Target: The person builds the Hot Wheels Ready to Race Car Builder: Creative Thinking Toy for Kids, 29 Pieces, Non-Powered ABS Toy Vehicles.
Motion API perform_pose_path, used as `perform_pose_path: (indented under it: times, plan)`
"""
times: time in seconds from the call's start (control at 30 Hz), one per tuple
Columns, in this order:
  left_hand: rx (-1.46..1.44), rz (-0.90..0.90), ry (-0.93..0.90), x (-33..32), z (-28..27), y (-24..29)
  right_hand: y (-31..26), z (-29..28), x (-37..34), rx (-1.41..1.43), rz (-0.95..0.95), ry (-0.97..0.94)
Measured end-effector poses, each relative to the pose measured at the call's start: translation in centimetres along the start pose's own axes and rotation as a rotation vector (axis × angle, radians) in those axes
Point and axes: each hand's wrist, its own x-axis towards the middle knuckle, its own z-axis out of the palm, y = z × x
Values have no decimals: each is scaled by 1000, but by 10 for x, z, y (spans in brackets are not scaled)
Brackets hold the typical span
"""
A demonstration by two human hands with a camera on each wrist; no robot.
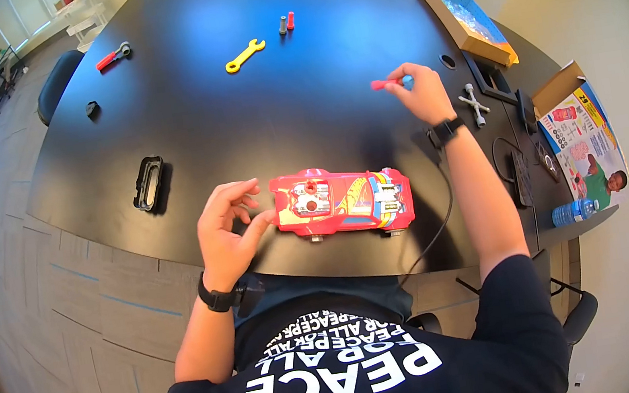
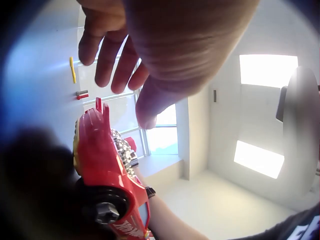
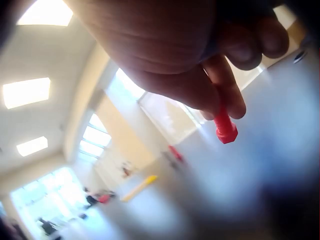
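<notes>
A red toy car (image 1: 344,202) with a silver engine part and yellow and blue decals lies on the black table. Its dark wheel with a grey hex nut (image 2: 106,213) shows in the left wrist view. My left hand (image 1: 226,230) is at the car's left end, thumb tip right at its edge, fingers loosely bent around nothing. To the upper right, above the table, my right hand (image 1: 423,92) pinches a red plastic bolt (image 3: 226,131), its hexagonal head pointing out past the fingertips. A blue piece (image 1: 408,82) shows at the same fingers; most of it is hidden.
Farther back lie a yellow wrench (image 1: 245,55), a red and a grey bolt (image 1: 282,25), and a red-handled tool (image 1: 113,57). A black tray-like part (image 1: 148,184) is at left. To the right are a grey cross wrench (image 1: 473,105), boxes (image 1: 589,139), a water bottle (image 1: 575,212) and a cable.
</notes>
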Motion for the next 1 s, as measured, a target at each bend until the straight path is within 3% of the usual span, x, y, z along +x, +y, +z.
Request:
perform_pose_path:
  times: [0.03, 0.1, 0.2, 0.3, 0.37, 0.43, 0.5, 0.63, 0.73, 0.87, 0.93, 1.0]
  plan:
    - [0, 0, 2, 3, 3, 5, -28, -5, -14, 210, -158, 16]
    - [-420, -79, 60, 10, 13, 26, -106, -21, -53, 648, -85, -131]
    - [-583, -2, 24, 19, 37, 48, -162, -23, -99, 708, -289, -153]
    - [-666, 117, 37, 20, 59, 51, -184, -20, -126, 722, -199, -326]
    - [-735, 128, 54, 15, 62, 45, -182, -10, -135, 720, -220, -264]
    - [-646, 117, 85, 17, 58, 50, -176, -5, -139, 718, -242, -205]
    - [-442, 27, -30, 21, 48, 57, -160, -12, -142, 1027, -26, -222]
    - [88, 19, -191, 27, 40, 47, -146, -22, -134, 1138, -98, -151]
    - [282, 70, -294, 32, 46, 58, -148, -23, -132, 1144, -176, -94]
    - [427, 182, -311, 31, 52, 40, -157, -18, -132, 1190, -237, -83]
    - [368, 269, -216, 32, 53, 47, -162, -12, -133, 1209, -265, -93]
    - [326, 201, -214, 33, 49, 50, -169, -7, -134, 1201, -285, -121]
